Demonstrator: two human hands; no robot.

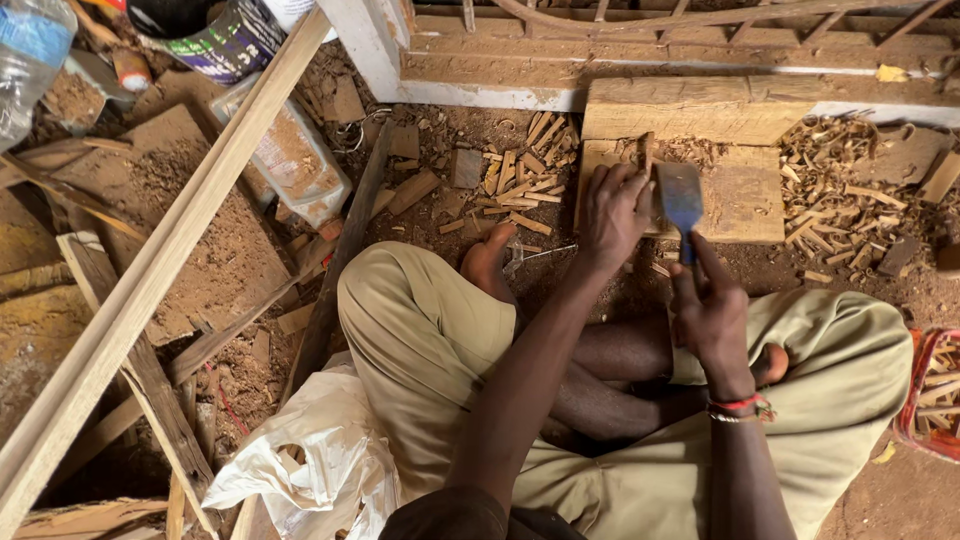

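I sit cross-legged on a dirt floor in front of a low wooden block. My left hand holds a small upright stick of wood on the block, fingers wrapped round it. My right hand grips the handle of a wide blue-bladed chisel, its blade lying right beside the stick and the left hand's fingers. A red bead bracelet is on my right wrist. Wood chips and cut sticks lie scattered round the block.
A long pale plank runs diagonally at left over sawdust-covered boards. A plastic bottle and a can lie at top left, a white plastic bag by my knee, a red basket of sticks at right, a wooden frame behind.
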